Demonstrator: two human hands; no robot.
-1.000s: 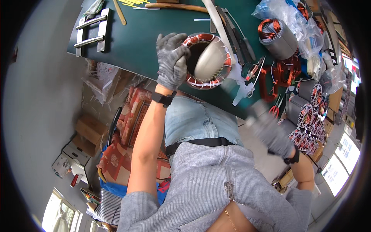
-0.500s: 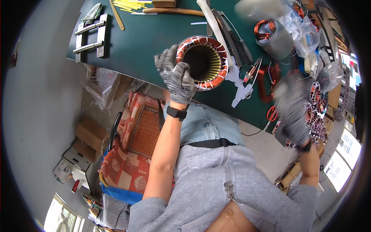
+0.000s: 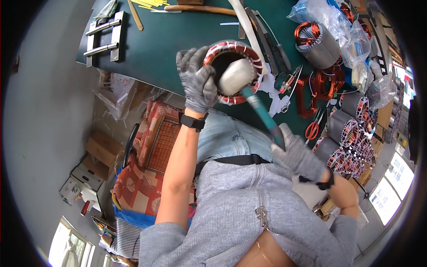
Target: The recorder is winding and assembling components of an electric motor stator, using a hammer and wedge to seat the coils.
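Observation:
A motor stator (image 3: 258,60) with laced copper windings stands on the green bench, its round bore facing up. My left hand (image 3: 195,80), in a grey glove, holds the stator by its left rim, fingers bent at the winding edge. Wrapped round the dark grip of a rubber mallet (image 3: 260,111) is my gloved right hand (image 3: 300,153). The mallet has a teal shaft and a blurred white head, which overlaps the stator's bore and lower right winding. Whether the head touches the winding cannot be made out.
Several finished stators (image 3: 342,129) crowd the right edge beside red-handled scissors (image 3: 312,130). Another stator (image 3: 320,49) and plastic bags (image 3: 353,42) lie farther back. Long tools (image 3: 271,44) lie right of the stator. A metal frame (image 3: 104,38) sits far left, near yellow strips (image 3: 149,3).
My right hand has swung in from the right, bringing the mallet down from the far right onto or over the stator. My left hand stays at the stator's left rim.

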